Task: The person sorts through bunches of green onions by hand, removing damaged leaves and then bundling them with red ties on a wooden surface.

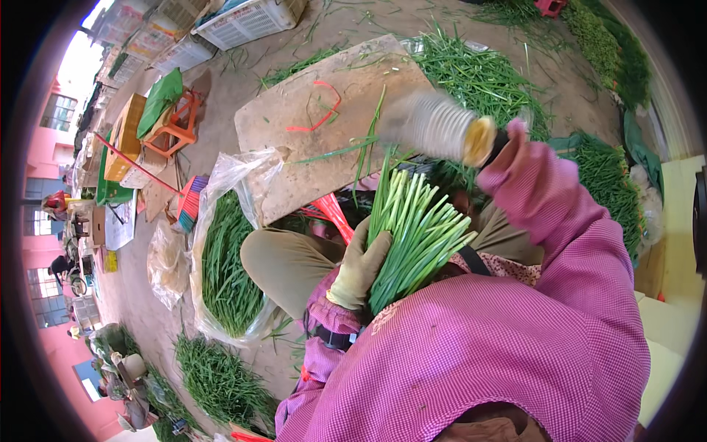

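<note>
My left hand (362, 265), in a tan glove with a pale cuff, is closed around a thick bunch of green garlic chives (411, 237). The bunch rests against my lap, its pale cut ends fanned toward the upper right. Over the near right edge of a worn wooden board (331, 143) is my right hand (431, 124), in a grey-and-white striped glove with a yellow cuff. Motion blurs its fingers, so whether they grip anything is unclear. A red strip (334, 105) and loose green leaves lie on the board. Red plastic ties (334, 215) hang by my knee.
Chives fill a clear plastic bag (235, 276) left of my knee. Loose chive heaps lie beyond the board (469, 77) and at lower left (221, 381). An orange stool (179, 124), a broom (193, 196) and white plastic crates (248, 25) stand farther off. People work at far left.
</note>
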The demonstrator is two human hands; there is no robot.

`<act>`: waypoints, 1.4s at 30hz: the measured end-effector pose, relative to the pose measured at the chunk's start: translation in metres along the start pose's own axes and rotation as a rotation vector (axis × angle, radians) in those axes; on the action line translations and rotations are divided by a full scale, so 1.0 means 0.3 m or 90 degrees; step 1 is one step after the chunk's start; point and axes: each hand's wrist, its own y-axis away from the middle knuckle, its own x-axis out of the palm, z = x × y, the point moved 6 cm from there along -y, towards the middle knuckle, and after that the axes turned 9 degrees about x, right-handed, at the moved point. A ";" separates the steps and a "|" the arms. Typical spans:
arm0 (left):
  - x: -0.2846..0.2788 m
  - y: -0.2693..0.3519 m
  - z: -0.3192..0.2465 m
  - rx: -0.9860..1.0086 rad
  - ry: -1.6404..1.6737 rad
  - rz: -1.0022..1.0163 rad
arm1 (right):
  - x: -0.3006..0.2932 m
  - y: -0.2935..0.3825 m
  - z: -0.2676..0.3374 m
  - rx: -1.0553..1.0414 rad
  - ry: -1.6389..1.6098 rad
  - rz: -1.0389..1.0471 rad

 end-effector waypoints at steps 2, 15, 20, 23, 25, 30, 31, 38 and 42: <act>0.009 0.008 -0.013 -0.015 -0.009 -0.001 | -0.130 -0.005 -0.099 0.230 -0.059 -0.008; 0.006 -0.004 0.041 -0.057 0.056 0.032 | -0.166 0.141 -0.413 0.117 -0.246 -0.137; 0.072 0.005 -0.021 0.044 0.011 0.133 | 0.185 0.168 0.029 -0.136 -0.362 0.078; 0.046 0.011 0.006 -0.019 0.020 0.067 | 0.184 0.183 -0.034 0.147 -0.711 0.349; 0.000 0.005 0.035 -0.093 0.056 0.018 | 0.249 0.223 -0.278 0.208 -0.917 0.125; -0.034 0.005 0.054 -0.117 0.150 -0.037 | 0.356 0.498 -0.465 0.315 -0.708 0.255; -0.045 0.016 0.050 -0.116 0.150 -0.045 | 0.390 0.562 -0.385 0.323 -0.775 0.305; -0.036 0.013 0.035 0.009 -0.001 -0.005 | 0.405 0.425 0.020 0.212 -1.324 0.174; 0.040 0.049 -0.088 0.137 -0.173 0.083 | 0.489 0.303 -0.002 0.304 -1.167 -0.057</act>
